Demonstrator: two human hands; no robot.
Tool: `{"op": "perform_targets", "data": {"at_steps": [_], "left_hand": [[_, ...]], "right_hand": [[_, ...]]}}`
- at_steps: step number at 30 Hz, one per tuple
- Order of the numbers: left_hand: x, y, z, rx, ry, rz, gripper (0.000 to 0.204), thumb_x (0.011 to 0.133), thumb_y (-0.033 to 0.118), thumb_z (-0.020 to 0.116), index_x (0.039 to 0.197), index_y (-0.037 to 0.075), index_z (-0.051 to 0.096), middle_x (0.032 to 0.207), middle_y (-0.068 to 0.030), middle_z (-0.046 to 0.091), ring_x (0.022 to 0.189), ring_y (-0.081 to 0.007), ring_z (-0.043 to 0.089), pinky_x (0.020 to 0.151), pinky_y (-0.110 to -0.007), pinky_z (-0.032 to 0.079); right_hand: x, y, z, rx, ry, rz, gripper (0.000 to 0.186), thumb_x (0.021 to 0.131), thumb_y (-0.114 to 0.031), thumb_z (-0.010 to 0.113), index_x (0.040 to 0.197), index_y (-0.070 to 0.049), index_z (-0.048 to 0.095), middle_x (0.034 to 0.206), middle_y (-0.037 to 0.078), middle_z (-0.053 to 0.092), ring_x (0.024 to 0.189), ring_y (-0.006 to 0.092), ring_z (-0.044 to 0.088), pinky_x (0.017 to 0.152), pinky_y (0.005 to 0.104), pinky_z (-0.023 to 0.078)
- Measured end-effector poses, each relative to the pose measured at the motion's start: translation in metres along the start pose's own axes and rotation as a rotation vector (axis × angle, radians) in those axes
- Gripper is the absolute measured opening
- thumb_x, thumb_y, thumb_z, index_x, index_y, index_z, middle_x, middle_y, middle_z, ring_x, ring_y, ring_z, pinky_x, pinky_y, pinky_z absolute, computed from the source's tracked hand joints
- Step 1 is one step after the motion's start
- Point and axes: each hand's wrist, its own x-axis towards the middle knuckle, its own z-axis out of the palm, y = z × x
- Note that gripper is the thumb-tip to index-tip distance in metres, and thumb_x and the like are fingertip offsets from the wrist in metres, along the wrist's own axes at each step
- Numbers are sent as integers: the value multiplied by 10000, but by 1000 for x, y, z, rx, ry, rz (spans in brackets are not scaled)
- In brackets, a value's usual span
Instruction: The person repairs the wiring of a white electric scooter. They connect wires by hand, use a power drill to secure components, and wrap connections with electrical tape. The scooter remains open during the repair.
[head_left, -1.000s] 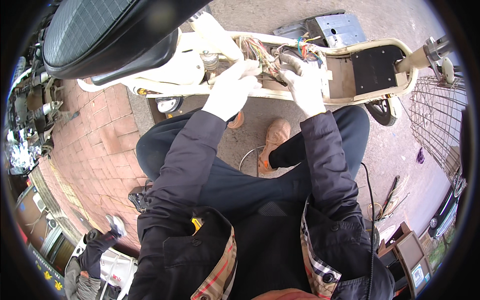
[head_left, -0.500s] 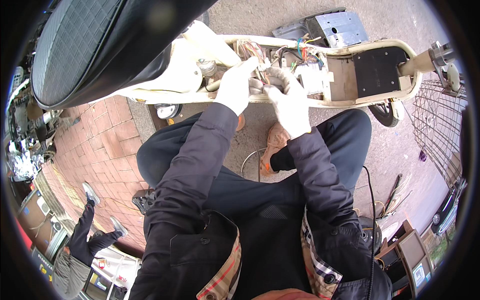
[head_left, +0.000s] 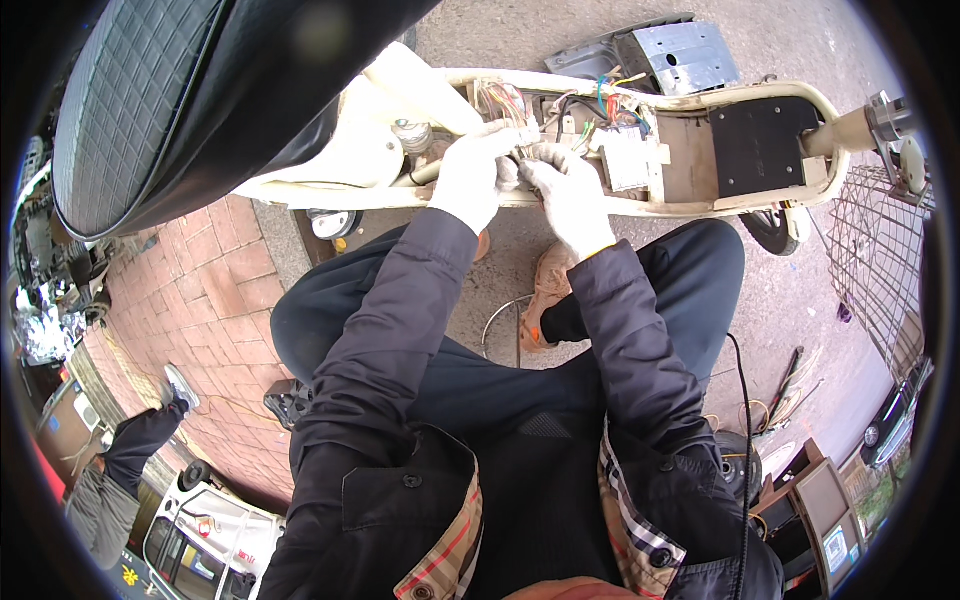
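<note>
A: Quick one: where are the wires?
B: In the open middle of the cream frame, a multicoloured bundle. It reaches down to both hands.

A: Left hand?
B: White glove, at the bundle's lower end. Fingers curled in at the wires. Tips too small and crowded; can't tell if they're clamped on anything.

A: Right hand?
B: White glove too, just beside the left. Thumb and forefinger bent toward each other. Can't tell if they're together or have a wire between them.

A: Near the right hand?
B: White box inside the frame, just to the right. Green-tipped leads between hand and box. Black plate further right.

A: Around it?
B: Black seat upper left, grey panel on the ground beyond the frame, wire basket far right. Orange shoe below the right hand.

A: Anyone else?
B: Another person, lower left, by a white vehicle. Well apart from the work.
</note>
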Motion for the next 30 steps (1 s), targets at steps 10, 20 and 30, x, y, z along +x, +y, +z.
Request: {"op": "perform_targets", "data": {"at_steps": [10,20,30], "left_hand": [[-9,5,7,99,49,-4,234,976,88,721,1199,32,677,868,-24,723,598,-88,639,512,-213,486],[-7,2,5,126,8,26,159,957,143,767,1094,64,786,843,20,749,566,-28,584,495,-170,429],[-2,0,4,32,-24,-10,144,953,116,772,1084,56,780,840,1,757,557,-45,613,478,-189,444]], "right_hand": [[-3,6,-10,48,30,-26,271,1020,-140,657,1210,38,735,1050,58,770,880,110,662,800,265,530],[-1,-6,-8,155,-106,17,280,1043,-135,642,1247,46,704,1101,55,762,963,116,677,885,274,535],[10,4,-8,-331,10,-389,252,1012,-158,664,1125,49,753,1045,55,763,947,92,672,868,273,530]]}}
